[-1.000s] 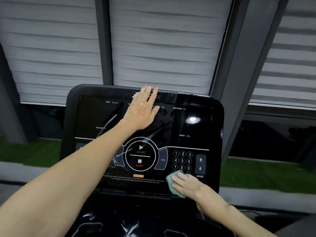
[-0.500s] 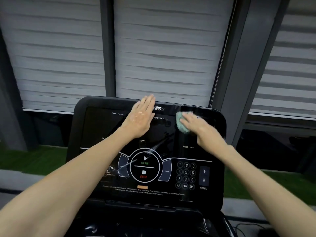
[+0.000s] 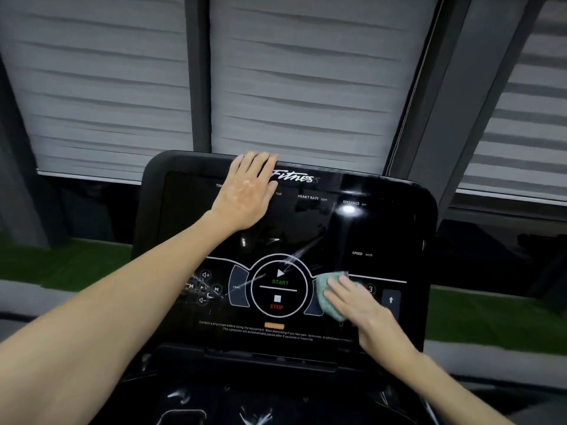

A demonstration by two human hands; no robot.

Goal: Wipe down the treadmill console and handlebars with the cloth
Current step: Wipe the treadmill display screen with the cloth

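Note:
The black glossy treadmill console (image 3: 383, 228) fills the middle of the view, with START and STOP marks in a ring at its lower centre. My left hand (image 3: 245, 191) lies flat on the console's upper left, fingers straight and reaching the top edge. My right hand (image 3: 352, 305) presses a small green cloth (image 3: 325, 289) flat against the panel just right of the START/STOP ring, over the number keypad. The handlebars are out of view.
Grey pleated blinds (image 3: 291, 87) and dark window posts (image 3: 441, 118) stand right behind the console. Green turf (image 3: 491, 320) shows low on both sides. A dark tray ledge (image 3: 260, 360) juts out below the panel.
My right hand slid the cloth from the console's upper right down to the keypad area beside the START/STOP ring. My left hand stayed flat near the top edge.

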